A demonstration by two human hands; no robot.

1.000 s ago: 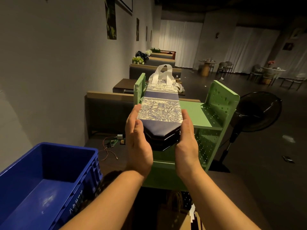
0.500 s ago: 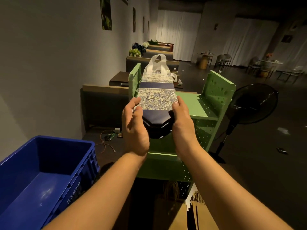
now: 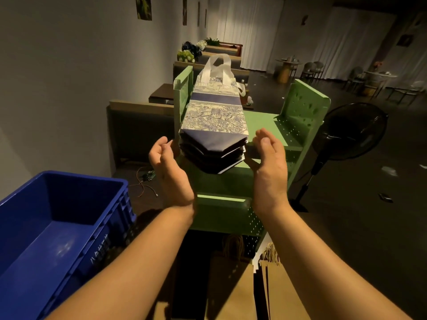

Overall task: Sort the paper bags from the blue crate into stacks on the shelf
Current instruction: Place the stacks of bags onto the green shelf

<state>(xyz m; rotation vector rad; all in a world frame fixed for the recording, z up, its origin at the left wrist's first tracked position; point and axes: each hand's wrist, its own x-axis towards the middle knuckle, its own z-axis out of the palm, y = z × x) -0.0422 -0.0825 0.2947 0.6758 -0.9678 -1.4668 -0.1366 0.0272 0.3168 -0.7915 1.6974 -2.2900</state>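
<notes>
Honestly my worry is the stack of flat blue-and-white patterned paper bags (image 3: 213, 125) on the green metal shelf (image 3: 261, 121), dark ends poking past the front edge, since my loosely curled left hand (image 3: 167, 166) and open right hand (image 3: 269, 162) flank it, holding nothing, so a bump tips it.

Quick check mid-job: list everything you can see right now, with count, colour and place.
patterned bags: one stack, count unclear, blue and white with white handles, top of shelf, near end overhanging.
shelf: one, green, perforated sides, centre.
blue crate: one, lower left, no bags visible inside.
brown paper bags: several, bottom centre, below shelf.
fan: one, black, right of shelf.
left hand: fingers loosely curled, beside stack, holding nothing.
right hand: fingers fairly straight, beside stack, holding nothing.
</notes>
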